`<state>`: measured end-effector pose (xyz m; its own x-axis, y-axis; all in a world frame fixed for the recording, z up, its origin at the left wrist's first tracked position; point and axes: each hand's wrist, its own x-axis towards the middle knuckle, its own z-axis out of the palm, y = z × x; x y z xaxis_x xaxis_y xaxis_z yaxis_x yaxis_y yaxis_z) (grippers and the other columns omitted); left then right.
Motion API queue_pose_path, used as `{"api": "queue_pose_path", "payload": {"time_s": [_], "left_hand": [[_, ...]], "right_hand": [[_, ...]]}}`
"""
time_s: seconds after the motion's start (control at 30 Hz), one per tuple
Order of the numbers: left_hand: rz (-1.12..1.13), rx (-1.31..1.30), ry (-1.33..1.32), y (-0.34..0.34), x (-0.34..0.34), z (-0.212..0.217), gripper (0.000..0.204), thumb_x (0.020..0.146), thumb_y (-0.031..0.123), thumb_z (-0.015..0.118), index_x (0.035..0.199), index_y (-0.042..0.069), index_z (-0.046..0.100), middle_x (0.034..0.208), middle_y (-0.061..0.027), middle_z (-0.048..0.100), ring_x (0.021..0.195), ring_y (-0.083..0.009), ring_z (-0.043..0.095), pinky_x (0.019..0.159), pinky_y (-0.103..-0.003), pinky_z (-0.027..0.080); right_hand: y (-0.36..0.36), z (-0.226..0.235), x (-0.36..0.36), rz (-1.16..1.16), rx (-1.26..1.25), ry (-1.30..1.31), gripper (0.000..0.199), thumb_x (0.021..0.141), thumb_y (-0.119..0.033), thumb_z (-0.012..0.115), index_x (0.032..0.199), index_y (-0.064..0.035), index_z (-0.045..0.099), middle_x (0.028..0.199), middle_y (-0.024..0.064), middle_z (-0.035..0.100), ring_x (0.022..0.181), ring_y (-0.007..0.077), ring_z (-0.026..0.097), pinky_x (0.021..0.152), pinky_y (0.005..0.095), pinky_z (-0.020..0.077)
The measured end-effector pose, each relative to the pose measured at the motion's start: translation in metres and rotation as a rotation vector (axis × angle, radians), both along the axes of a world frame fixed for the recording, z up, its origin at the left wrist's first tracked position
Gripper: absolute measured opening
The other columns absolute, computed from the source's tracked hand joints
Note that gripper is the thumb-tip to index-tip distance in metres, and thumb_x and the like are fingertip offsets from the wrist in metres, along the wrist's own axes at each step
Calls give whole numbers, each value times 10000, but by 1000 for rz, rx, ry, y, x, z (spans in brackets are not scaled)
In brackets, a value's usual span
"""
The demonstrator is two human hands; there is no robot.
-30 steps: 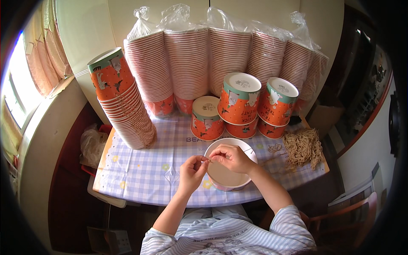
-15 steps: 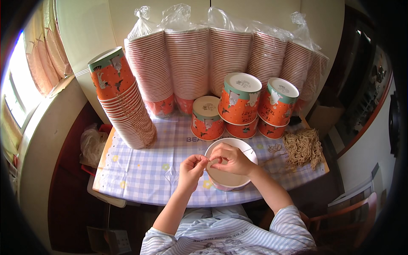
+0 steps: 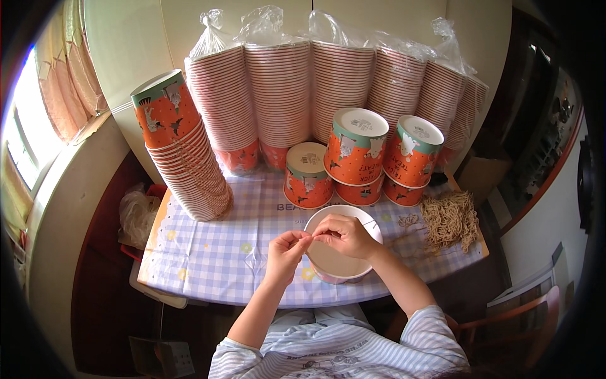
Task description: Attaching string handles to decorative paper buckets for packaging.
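Both hands are meeting over the open cup [image 3: 341, 256] on the tabletop [image 3: 221, 252]; the left hand [image 3: 285, 247] and right hand [image 3: 341, 234] are pinching, fingers together, a thin string [image 3: 372, 223], barely visible; it is looking light, limp and slippery, best nipped near its end; the paper cup is crushing easily.

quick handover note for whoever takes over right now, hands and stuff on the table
Left hand: pinching a thin string at the rim of the open white-lined paper bucket.
Right hand: over the bucket, pinching the same string.
Bundle of tan strings lies at the table's right.
Done: three upturned orange paper buckets stand behind.
Left: tall leaning stack of orange buckets and the bagged stacks.
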<state>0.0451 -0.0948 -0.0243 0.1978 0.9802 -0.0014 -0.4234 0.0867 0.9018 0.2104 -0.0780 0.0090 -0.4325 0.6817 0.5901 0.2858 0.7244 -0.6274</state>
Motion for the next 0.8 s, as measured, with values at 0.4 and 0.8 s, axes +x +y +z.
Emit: {"api": "queue_pose_path", "payload": {"time_s": [0.4, 0.8], "left_hand": [[118, 88, 95, -1, 4, 3, 118, 774, 95, 636, 815, -14, 619, 627, 22, 546, 485, -5, 365, 421, -152, 254], [138, 153, 99, 1, 2, -7, 96, 789, 65, 613, 825, -24, 601, 723, -14, 590, 622, -38, 499, 546, -149, 386]], "right_hand": [[0, 0, 1, -24, -18, -15, 57, 729, -51, 635, 746, -25, 587, 697, 55, 583, 624, 177, 554, 540, 277, 428], [-3, 4, 2, 6, -160, -108, 48, 753, -60, 601, 770, -25, 573, 729, 72, 595, 660, 199, 576, 599, 290, 453]]}}
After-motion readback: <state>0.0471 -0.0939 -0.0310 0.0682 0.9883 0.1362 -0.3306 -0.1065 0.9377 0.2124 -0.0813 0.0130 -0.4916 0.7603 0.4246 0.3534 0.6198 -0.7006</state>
